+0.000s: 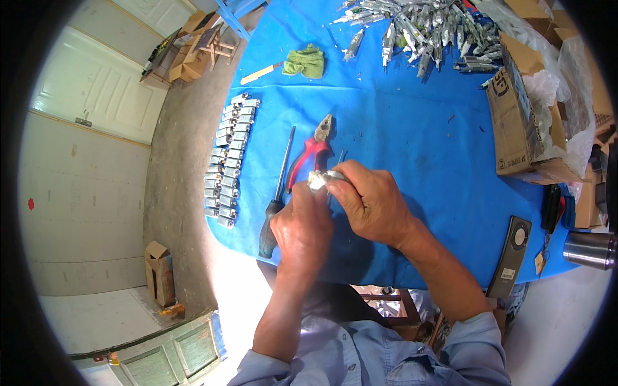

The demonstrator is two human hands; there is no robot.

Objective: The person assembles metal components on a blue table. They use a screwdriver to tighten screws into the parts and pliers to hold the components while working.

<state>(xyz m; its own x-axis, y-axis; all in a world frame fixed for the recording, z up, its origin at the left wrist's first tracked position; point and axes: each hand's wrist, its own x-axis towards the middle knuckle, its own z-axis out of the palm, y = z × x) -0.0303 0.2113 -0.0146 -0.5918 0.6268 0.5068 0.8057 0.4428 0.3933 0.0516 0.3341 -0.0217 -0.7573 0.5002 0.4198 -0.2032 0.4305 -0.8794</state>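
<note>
Above the blue tablecloth (415,125), both hands meet at a small shiny metal part (316,181), lit brightly and too glaring to make out fully. My left hand (305,224) grips it from below. My right hand (376,202) pinches a grey metal end (338,176) of it, or a piece joined to it, between thumb and forefinger. Just beyond the hands lie combination pliers (316,149) with red and black handles. A screwdriver (275,207) with a dark handle lies left of my left hand. A thin metal rod (342,155) is partly hidden behind my right hand.
Small metal pieces (231,166) line the left table edge in two columns. A utility knife (260,75) and green cloth (304,62) lie farther back. A heap of slim metal-and-plastic parts (425,31) fills the far side. Rightward are a cardboard box (514,128), phone (509,255) and steel cup (589,250).
</note>
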